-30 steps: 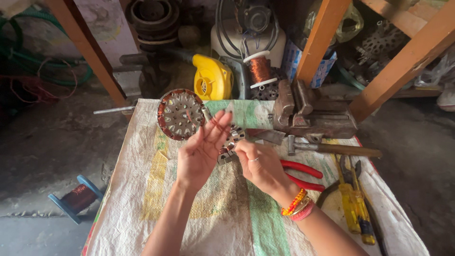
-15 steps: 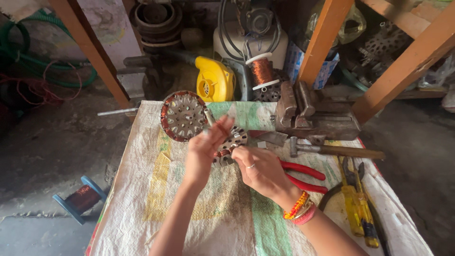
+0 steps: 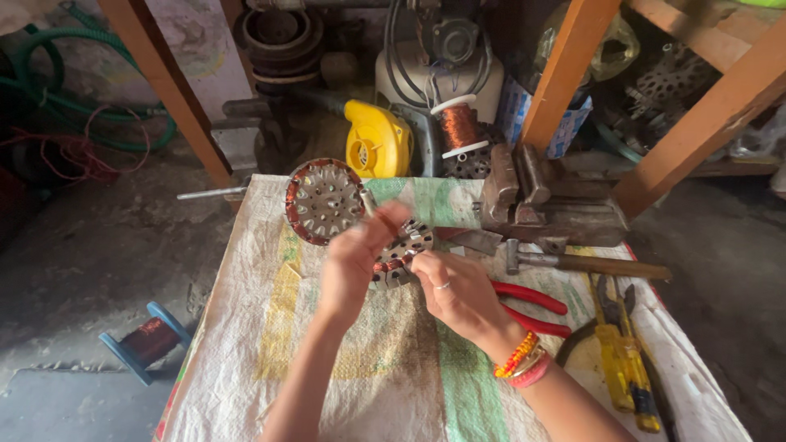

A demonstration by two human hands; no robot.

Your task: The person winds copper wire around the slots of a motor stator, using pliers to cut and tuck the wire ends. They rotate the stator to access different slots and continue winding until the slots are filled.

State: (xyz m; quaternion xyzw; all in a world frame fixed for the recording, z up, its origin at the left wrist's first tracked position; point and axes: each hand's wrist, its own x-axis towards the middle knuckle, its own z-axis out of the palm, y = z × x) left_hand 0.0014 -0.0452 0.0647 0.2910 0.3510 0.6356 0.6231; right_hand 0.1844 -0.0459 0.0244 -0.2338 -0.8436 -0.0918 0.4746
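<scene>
Copper windings and slotted metal are about all we can make out of the small round motor part [image 3: 401, 252] we hold, since our hands cover most of it; only its upper right edge shows between them. Whether a wire runs through our fingertips is too fine to tell. Our left hand [image 3: 354, 260] is raised with its back toward us, fingers curled and thumb tip pressed up by the part's top rim, pinching there. Our right hand [image 3: 455, 291] sits just below and right, fingers closed on the part's lower edge, a ring on one finger and bead bangles [image 3: 519, 360] at the wrist. Both forearms run out of the bottom of the view.

We hold the part above the surface [image 3: 246, 352], which is draped in a woven sack, and just right of a larger round winding disc [image 3: 322, 200] that stands tilted on it. A bench vice [image 3: 540, 200] sits close to the right, with red-handled pliers [image 3: 532, 307] partly hidden under our right wrist and yellow screwdrivers [image 3: 622, 368] near the edge. A spool of copper wire [image 3: 147, 342] lies on the floor to the left.
</scene>
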